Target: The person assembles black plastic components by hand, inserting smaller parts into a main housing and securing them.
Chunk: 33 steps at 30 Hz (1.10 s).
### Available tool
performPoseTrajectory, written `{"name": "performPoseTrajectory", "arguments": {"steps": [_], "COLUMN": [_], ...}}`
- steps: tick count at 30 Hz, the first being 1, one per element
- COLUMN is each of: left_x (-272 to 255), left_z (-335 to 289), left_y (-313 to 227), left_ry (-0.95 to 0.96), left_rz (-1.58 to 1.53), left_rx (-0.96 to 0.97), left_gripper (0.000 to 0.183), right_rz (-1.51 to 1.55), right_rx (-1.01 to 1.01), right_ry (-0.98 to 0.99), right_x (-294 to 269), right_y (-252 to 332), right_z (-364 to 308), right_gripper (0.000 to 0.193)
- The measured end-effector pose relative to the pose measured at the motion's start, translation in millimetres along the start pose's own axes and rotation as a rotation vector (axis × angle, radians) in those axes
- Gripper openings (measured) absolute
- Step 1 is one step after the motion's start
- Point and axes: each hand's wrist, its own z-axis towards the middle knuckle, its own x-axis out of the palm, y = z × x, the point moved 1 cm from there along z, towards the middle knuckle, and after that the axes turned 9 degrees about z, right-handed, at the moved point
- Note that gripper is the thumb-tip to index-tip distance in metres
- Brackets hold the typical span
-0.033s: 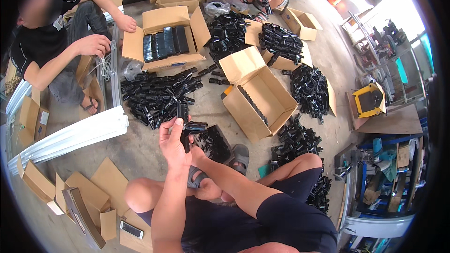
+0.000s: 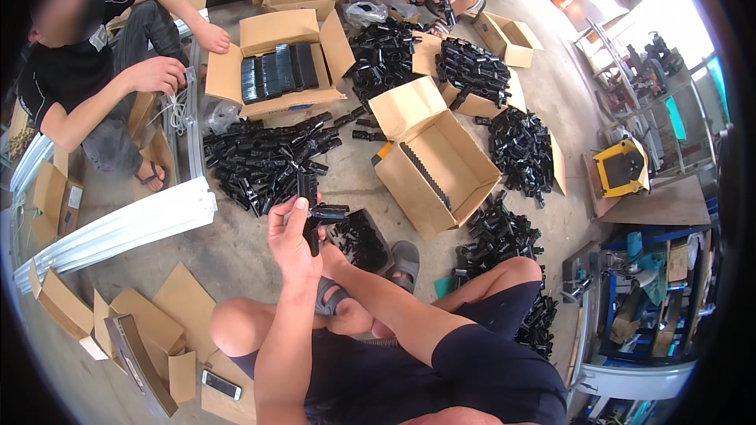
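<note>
While nothing plainly shifts between the two pictures, the handling seems to dwell on one piece. At nine o'clock from the hands, a bundle of long, glossy white strips (image 2: 118, 227) turns its blunt end toward them, a hard edge on that side, with grey concrete floor (image 2: 236, 248) between. At eleven o'clock lies a heap of black, tubular plastic-looking parts (image 2: 264, 153), its near edge close to the fingers. The left hand (image 2: 293, 240) pinches a black, oblong plastic-looking piece (image 2: 307, 186) upright; the right hand (image 2: 331, 256) sits close beside it, partly hidden, its grip impossible to tell. A second black, tubular piece (image 2: 332, 211) juts toward two o'clock. Near four o'clock, a dark, straight-sided bin (image 2: 385, 243) holds small black bits. At two o'clock, an open brown cardboard carton (image 2: 403, 198) limits reach with its walls.
</note>
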Motion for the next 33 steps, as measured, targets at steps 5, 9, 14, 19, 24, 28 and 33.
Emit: {"name": "performPoseTrajectory", "arguments": {"steps": [5,9,14,19,24,28,33], "left_x": [-17,-17,-9,-13,9,27,47], "left_z": [11,20,23,17,-1,-25,-50], "left_y": [-3,-1,1,6,14,26,46], "left_ry": [-0.065,-0.045,-0.044,0.057,0.147,0.204,0.261], "left_rz": [0.025,0.009,-0.016,0.036,0.091,0.196,0.308], "left_rx": [0.014,-0.021,-0.043,-0.050,-0.027,0.010,0.097], "left_gripper": [0.007,0.007,0.009,0.006,0.007,0.008,0.011], "right_rz": [0.301,0.425,0.797,1.233,1.663,1.673,1.776], "right_rx": [0.076,0.142,0.288,0.614,0.484,0.404,0.400], "right_ry": [0.203,0.269,-0.108,-0.306,-0.616,-0.625,-0.740], "right_x": [-78,-142,-204,-294,-382,-428,-426], "right_y": [40,49,48,18,-10,-6,-3], "right_z": [17,9,-12,-53,-96,-122,-140], "right_gripper": [0.026,0.024,0.020,0.021,0.015,0.016,0.014]}}
